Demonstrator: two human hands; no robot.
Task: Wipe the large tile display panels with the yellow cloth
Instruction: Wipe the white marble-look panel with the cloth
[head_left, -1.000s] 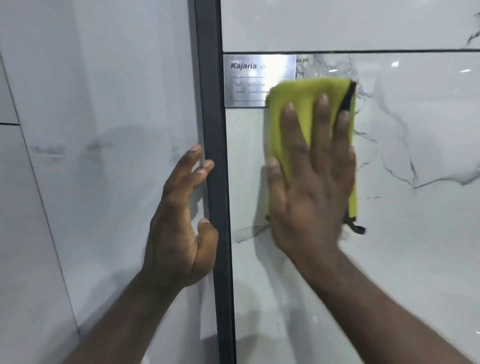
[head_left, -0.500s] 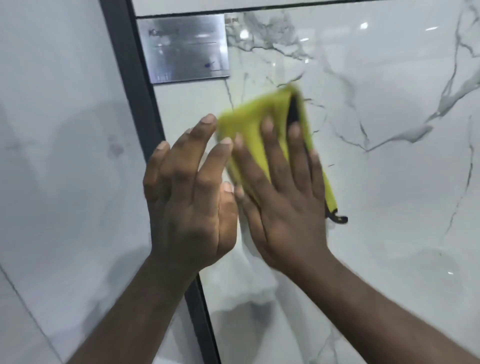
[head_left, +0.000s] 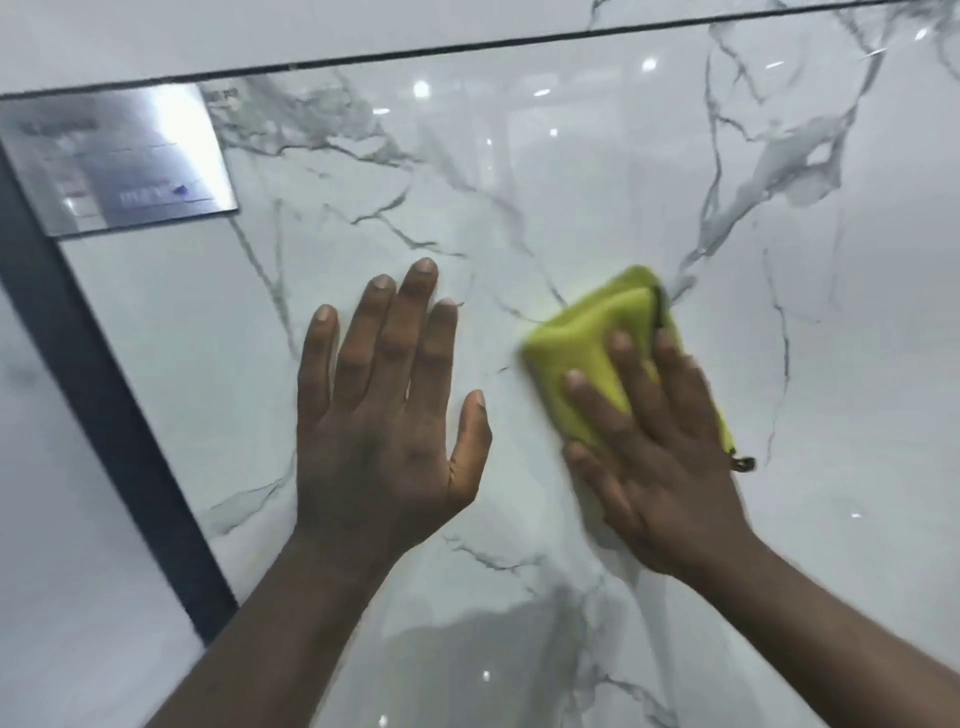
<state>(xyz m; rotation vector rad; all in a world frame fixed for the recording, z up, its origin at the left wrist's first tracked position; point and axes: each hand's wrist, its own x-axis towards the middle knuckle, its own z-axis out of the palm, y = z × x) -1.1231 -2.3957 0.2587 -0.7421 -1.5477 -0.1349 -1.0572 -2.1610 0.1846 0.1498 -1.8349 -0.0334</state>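
A glossy white marble-look tile panel (head_left: 571, 171) with grey veins fills most of the view. My right hand (head_left: 654, 457) presses a folded yellow cloth (head_left: 587, 343) flat against it with straight fingers; the cloth's black edge and loop show at its right side. My left hand (head_left: 384, 415) lies flat on the same panel, fingers spread, a little left of the cloth and holding nothing.
A dark metal frame strip (head_left: 104, 415) runs diagonally at the left, separating this panel from a plain pale panel (head_left: 52, 597). A silver label plate (head_left: 119, 161) sits in the panel's upper left corner. A thin dark joint (head_left: 467, 47) crosses the top.
My right hand has slid the cloth rightward and down, away from the label plate. My left hand left the frame strip and now lies flat on the marble panel. The view shifted right.
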